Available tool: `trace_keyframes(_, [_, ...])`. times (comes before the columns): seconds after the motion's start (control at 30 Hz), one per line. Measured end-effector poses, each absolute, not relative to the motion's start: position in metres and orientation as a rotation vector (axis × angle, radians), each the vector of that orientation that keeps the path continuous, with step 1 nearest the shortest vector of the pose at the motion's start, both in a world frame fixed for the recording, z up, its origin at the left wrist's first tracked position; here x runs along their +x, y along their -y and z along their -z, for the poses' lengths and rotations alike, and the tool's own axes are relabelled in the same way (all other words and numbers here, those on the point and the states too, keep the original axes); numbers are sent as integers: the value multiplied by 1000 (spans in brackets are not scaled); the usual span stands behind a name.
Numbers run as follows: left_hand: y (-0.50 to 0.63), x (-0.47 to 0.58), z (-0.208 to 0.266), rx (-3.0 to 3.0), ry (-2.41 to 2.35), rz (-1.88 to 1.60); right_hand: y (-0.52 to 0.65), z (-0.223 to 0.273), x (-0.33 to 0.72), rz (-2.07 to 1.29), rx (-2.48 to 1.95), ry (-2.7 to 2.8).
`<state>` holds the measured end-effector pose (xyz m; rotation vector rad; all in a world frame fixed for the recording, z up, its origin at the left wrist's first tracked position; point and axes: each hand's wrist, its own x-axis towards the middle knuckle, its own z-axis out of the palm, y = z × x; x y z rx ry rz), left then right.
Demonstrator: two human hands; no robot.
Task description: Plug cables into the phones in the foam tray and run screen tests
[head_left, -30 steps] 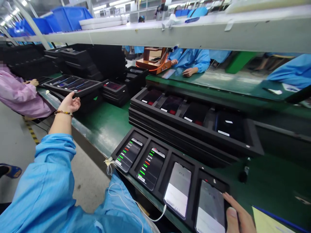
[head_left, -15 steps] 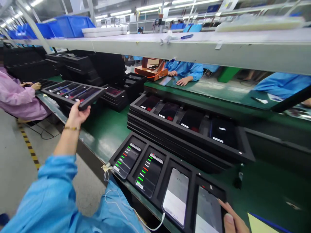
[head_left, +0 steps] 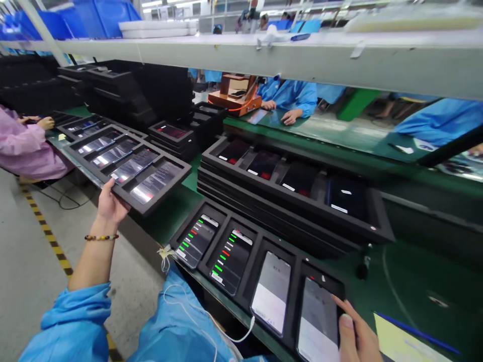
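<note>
Left hand (head_left: 113, 203) clamped on near edge of four-phone tray (head_left: 169, 187), thumb uppermost; tray apparently lifted, not yet set down. Right hand (head_left: 356, 327) touches rightmost phone (head_left: 319, 317) in near tray (head_left: 279, 240); grip: can't tell. There, two screens list coloured lines, two show grey; looks half done. Tray stack (head_left: 264, 208) just behind.

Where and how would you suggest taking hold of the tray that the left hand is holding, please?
I'd grip the tray by the rim of its short right end, coming from the right, thumb on top and fingers beneath. That rim is uncovered, the left hand holds the near long edge, and the phones lie inside the frame, so likely no screen need be touched.
</note>
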<state>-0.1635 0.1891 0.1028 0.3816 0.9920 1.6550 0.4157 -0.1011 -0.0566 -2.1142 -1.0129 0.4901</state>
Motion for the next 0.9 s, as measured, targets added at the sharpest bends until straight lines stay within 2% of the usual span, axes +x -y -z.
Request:
trace_keyframes(0.13, [-152, -147, -94, 403, -991, -1688, 99, 52, 406, -435, -2077, 945])
trace_keyframes(0.3, [-68, -128, -60, 407, -1164, -1686, 97, 59, 407, -271, -2057, 904])
trace_keyframes(0.4, [-18, -118, -47, 402, -1393, -1609, 95, 61, 416, -349, -2099, 844])
trace_keyframes(0.57, [29, -104, -54, 386, -1718, -1542, 92, 59, 441, -429, -2108, 988])
trace_keyframes(0.7, [31, -88, -55, 504, -1672, -1494, 96, 51, 450, -524, -2140, 1109])
trace_keyframes(0.9, [-3, -67, -37, 430, -1450, -1706, 105, 40, 440, -515, -2191, 1190])
